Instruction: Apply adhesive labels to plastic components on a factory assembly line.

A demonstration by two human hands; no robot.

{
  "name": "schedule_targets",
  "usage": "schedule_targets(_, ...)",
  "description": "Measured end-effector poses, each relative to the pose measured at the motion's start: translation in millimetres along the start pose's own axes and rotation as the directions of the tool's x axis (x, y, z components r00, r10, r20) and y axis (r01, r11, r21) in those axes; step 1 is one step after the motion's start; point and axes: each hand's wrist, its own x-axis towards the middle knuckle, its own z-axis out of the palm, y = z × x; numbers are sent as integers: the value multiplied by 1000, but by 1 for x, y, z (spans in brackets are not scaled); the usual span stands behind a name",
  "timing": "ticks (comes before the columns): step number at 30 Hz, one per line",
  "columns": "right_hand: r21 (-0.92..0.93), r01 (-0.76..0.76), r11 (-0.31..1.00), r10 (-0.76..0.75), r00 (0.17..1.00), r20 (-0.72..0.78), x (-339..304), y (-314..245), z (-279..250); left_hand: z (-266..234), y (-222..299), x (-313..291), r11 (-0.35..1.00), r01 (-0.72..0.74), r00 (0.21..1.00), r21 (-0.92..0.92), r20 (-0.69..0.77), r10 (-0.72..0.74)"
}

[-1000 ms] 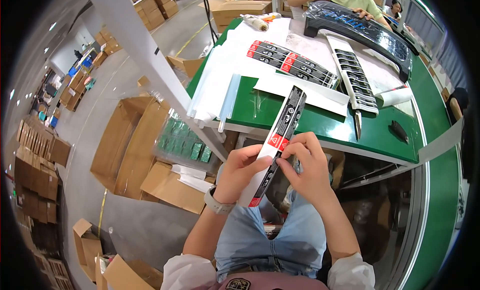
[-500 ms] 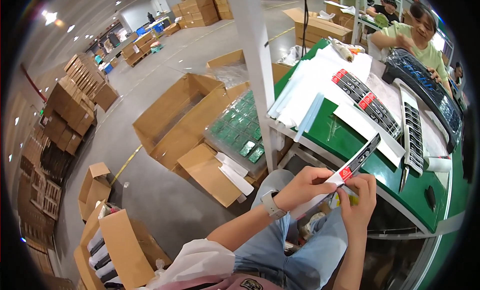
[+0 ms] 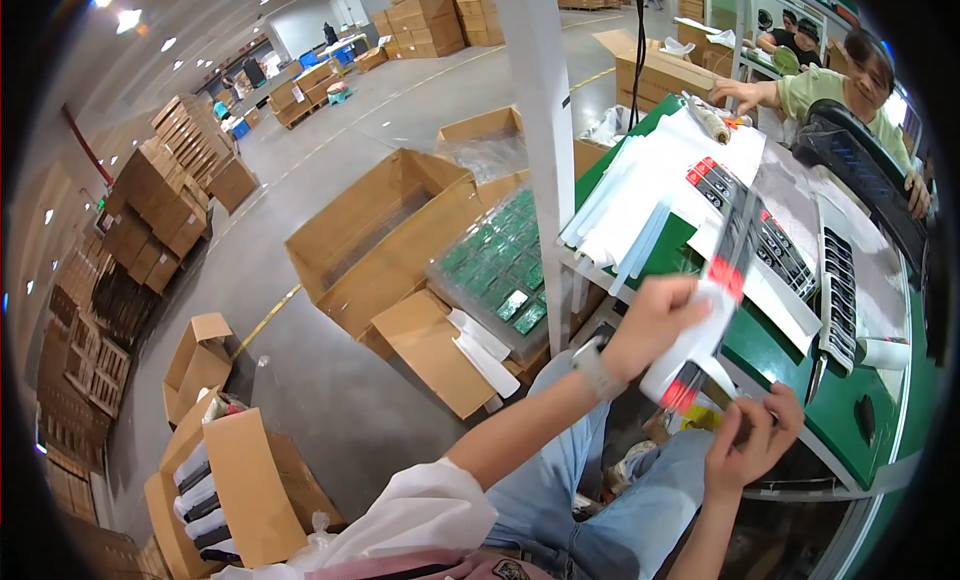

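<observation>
My left hand [image 3: 655, 325], with a pale watch on its wrist, is closed around a long, flat strip [image 3: 727, 272] in black, red and white, blurred by motion. This strip tilts up toward the table, over my knees and the table's near edge. From its lower part a narrow white tail [image 3: 716, 372] peels away toward my right hand [image 3: 752, 442]. Thumb and forefinger of that hand pinch at the tail's end; its other fingers are curled. Similar black and red strips [image 3: 785, 250] lie on the green table [image 3: 770, 340] beyond.
White sheets [image 3: 640, 180], a row of black pieces in a white holder [image 3: 838, 280] and a small black part [image 3: 866, 418] are on the table. A co-worker [image 3: 850, 85] handles a black wrapped piece [image 3: 850, 150]. A white post [image 3: 540, 130] and open cartons [image 3: 380, 230] stand to the left.
My left hand has lifted the strip up and right. My right hand has moved down and right, away from it, drawing out the white tail. The co-worker's arm has reached toward the table's far side.
</observation>
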Motion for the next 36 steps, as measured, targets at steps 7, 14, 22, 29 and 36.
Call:
schedule_targets(7,-168,-214,962,217,976,2,-27,16,-54,-39,-24,99,819,86,834,567,-491,252)
schedule_targets(14,-126,-443,888,454,887,81,-62,5,-70,-33,-13,104,376,119,882,919,-271,384)
schedule_targets(22,101,-506,857,485,856,178,-75,-5,-56,-27,-2,89,94,67,821,993,-109,560)
schedule_targets(29,371,-568,735,567,815,123,-49,-21,-28,3,27,24,121,-218,738,968,82,670)
schedule_targets(36,361,-662,657,657,737,158,-41,-27,-21,47,16,-39,271,-509,743,817,258,618)
